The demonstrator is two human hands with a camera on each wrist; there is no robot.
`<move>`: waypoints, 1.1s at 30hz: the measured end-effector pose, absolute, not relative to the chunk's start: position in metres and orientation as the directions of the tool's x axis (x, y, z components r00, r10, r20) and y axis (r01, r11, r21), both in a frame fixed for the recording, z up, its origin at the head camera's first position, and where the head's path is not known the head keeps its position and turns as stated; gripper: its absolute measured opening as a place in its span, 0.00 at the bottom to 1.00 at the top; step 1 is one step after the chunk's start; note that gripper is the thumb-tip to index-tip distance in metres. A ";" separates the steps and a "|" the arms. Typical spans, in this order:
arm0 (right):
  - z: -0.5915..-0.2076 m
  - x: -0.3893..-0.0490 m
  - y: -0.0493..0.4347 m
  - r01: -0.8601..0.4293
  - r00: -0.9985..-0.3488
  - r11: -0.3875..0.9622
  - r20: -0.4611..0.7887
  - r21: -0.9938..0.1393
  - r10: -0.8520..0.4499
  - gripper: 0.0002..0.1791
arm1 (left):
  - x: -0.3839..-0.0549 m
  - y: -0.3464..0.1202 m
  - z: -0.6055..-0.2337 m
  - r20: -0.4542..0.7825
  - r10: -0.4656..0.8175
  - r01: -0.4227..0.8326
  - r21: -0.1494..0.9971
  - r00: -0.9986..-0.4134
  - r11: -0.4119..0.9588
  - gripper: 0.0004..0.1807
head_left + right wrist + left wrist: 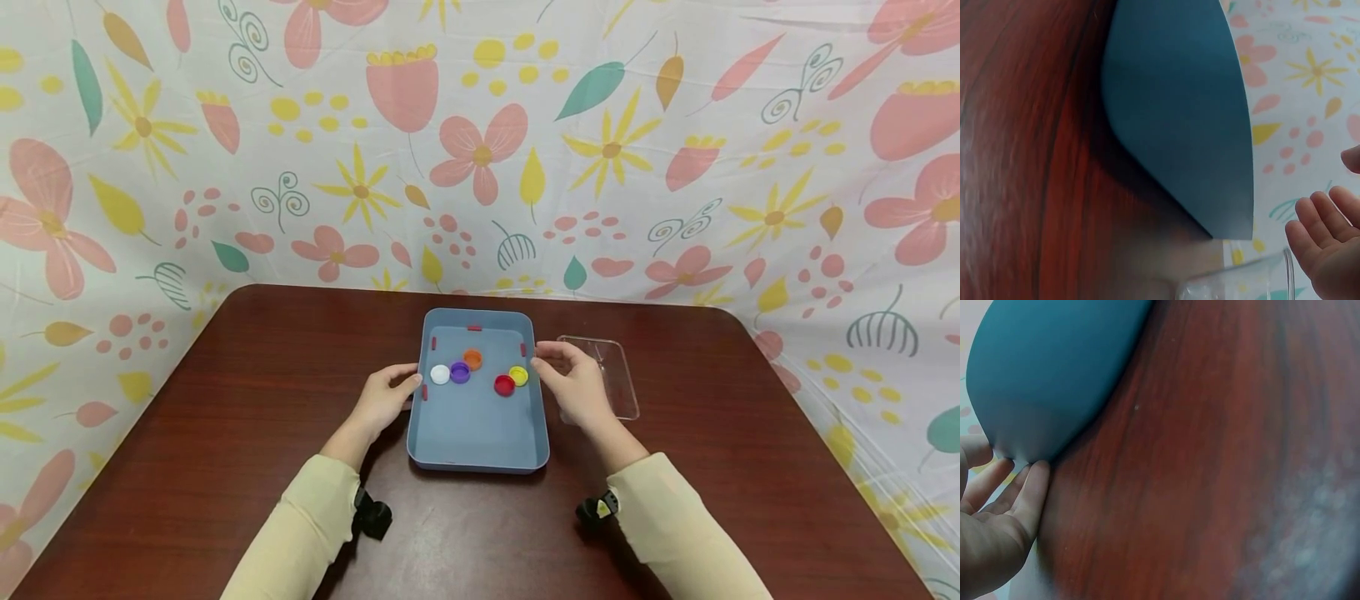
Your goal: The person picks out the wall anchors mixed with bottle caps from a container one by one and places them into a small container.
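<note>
A blue-grey rectangular tray (480, 429) lies on the table in the head view. In it are a white cap (440, 374), a purple cap (460, 372) and an orange cap (472, 359), grouped left of centre. Toward its right side, a red cap (504, 385) touches or overlaps a yellow cap (518, 377). My left hand (381, 402) has its fingertips against the tray's outer left wall, fingers fairly straight. My right hand (576, 385) is beside the right wall; in the right wrist view its loosely bent fingers (1319, 219) are apart from the tray and hold nothing.
A clear plastic container (618, 375) lies right of the tray, partly behind the right hand. Several small red strips (475, 328) mark the tray near its edges. The dark wooden table (300, 367) backs onto a flower-patterned cloth (480, 233).
</note>
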State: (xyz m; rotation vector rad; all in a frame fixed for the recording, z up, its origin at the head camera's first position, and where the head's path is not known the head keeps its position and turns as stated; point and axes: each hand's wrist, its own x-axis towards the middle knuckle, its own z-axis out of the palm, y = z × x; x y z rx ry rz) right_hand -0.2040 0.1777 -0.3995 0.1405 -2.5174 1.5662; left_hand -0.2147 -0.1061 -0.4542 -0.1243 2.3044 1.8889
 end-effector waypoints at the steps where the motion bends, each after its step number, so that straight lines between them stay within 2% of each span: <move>1: -0.400 -0.204 0.175 -0.169 -0.981 0.438 0.192 -0.883 0.009 0.17 | -0.215 -0.106 -0.454 -0.176 0.038 -0.165 0.966 -0.984 0.197 0.21; 21: -0.404 -0.207 0.134 -0.211 -0.977 0.390 0.189 -0.897 -0.093 0.17 | -0.215 -0.108 -0.455 -0.164 0.036 -0.154 0.968 -0.986 0.199 0.22; 33: -0.406 -0.225 0.135 -0.104 -0.995 0.442 0.096 -0.891 -0.042 0.34 | -0.215 -0.106 -0.454 -0.164 0.037 -0.155 0.973 -0.986 0.171 0.21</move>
